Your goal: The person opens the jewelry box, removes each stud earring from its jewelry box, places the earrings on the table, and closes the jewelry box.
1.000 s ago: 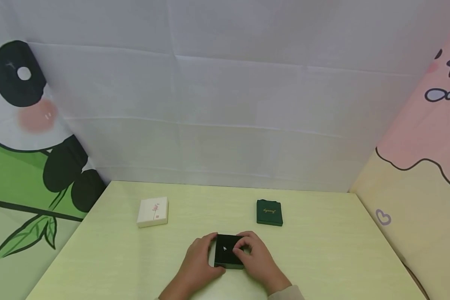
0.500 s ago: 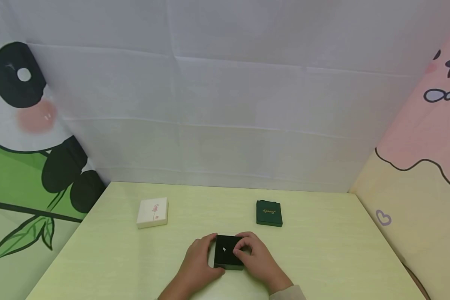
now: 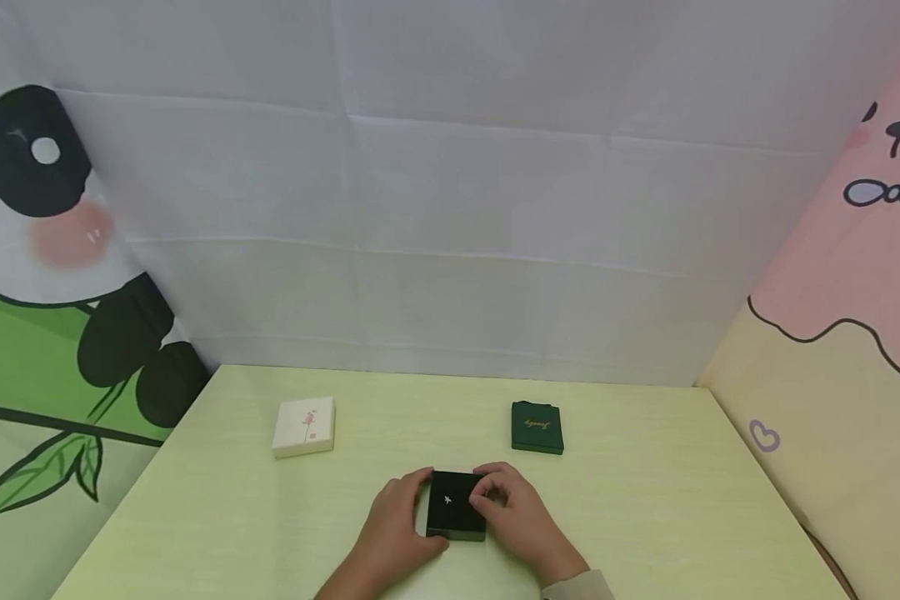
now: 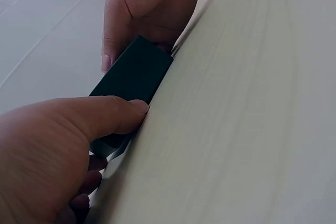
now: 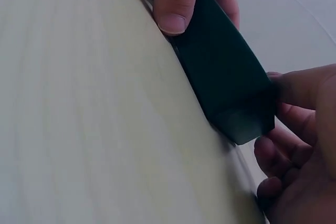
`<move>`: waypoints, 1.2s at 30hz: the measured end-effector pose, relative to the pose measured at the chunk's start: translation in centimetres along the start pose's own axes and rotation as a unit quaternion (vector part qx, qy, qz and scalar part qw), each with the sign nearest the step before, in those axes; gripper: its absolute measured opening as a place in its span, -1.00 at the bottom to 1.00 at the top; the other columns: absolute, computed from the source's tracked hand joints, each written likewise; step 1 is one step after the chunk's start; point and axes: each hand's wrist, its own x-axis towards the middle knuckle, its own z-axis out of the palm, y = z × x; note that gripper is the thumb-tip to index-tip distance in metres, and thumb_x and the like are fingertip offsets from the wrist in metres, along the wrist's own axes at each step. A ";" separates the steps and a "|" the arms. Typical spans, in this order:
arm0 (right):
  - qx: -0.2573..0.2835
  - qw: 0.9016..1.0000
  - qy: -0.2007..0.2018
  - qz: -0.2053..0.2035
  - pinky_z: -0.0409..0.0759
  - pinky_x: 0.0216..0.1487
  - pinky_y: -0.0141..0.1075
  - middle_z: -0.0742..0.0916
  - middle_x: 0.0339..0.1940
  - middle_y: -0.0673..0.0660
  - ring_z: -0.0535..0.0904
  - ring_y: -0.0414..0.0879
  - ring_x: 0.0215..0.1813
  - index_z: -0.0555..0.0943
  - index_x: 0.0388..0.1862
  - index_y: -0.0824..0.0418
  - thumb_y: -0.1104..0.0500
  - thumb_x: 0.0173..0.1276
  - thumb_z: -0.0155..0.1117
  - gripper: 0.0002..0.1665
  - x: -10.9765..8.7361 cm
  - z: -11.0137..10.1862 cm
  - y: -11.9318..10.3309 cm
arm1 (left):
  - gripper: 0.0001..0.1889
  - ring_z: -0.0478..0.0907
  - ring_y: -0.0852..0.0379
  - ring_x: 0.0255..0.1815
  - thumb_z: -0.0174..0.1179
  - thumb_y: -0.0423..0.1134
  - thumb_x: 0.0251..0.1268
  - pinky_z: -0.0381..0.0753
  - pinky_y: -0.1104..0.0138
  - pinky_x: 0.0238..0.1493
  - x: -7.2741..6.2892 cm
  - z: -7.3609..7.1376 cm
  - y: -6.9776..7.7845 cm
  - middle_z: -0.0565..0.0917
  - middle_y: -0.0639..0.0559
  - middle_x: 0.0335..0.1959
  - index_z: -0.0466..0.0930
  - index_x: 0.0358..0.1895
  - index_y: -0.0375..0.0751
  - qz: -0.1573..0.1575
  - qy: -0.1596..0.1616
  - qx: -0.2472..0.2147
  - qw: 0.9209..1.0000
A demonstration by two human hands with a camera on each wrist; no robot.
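Observation:
A small dark green jewelry box (image 3: 456, 518) with a black insert sits near the front of the table. Its left half bears a small silver star-shaped piece (image 3: 447, 500). With thumb at the near corner and fingers at the far one, my left hand (image 3: 399, 518) grips the box's left side. Over the right half, thumb and forefinger of my right hand (image 3: 516, 515) come together in a pinch right at the insert; the tips hide what is between them. In the right wrist view, fingers of my right hand (image 5: 299, 124) are at the end of the green box (image 5: 226, 66).
A white box (image 3: 303, 427) with a pink flower print lies at the back left of the table (image 3: 682, 483). Toward the back right is a green lid or box (image 3: 537, 427) with gold lettering. Printed cloth walls stand behind and at both sides.
The right hand's pinching fingertips have shifted very slightly to the right over the insert. The left hand keeps its grip, and the other boxes stay put.

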 end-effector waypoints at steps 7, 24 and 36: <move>-0.006 1.000 0.017 0.006 0.47 0.03 -0.23 0.66 0.18 0.01 0.53 -0.12 -0.06 0.66 -0.33 -0.06 0.06 0.49 0.34 -0.86 0.0 -1.0 -0.4 | 0.00 0.45 0.07 0.07 0.65 -0.05 -0.24 0.48 0.01 0.14 0.2 0.2 -0.1 0.59 0.04 0.15 0.40 0.42 -0.14 0.000 0.003 0.002 1.000; -0.041 0.981 0.177 0.064 0.43 -0.15 -0.25 0.67 -0.09 -0.03 0.47 -0.09 -0.18 0.69 -0.31 0.02 0.20 0.42 0.41 -0.90 0.2 -4.8 2.4 | 0.00 0.43 0.07 0.08 0.64 -0.06 -0.23 0.47 0.00 0.15 0.0 0.1 0.3 0.57 0.06 0.16 0.38 0.44 -0.12 -0.013 -0.008 -0.007 1.000; -0.055 0.963 0.215 0.155 0.38 -0.21 -0.17 0.57 -0.30 0.02 0.42 -0.04 -0.21 0.75 -0.20 0.08 0.11 0.43 0.41 -0.92 0.5 -5.1 3.1 | 0.01 0.43 0.07 0.07 0.64 -0.05 -0.23 0.47 0.00 0.14 -0.1 -0.2 0.7 0.57 0.06 0.15 0.39 0.44 -0.12 -0.017 -0.009 -0.001 1.000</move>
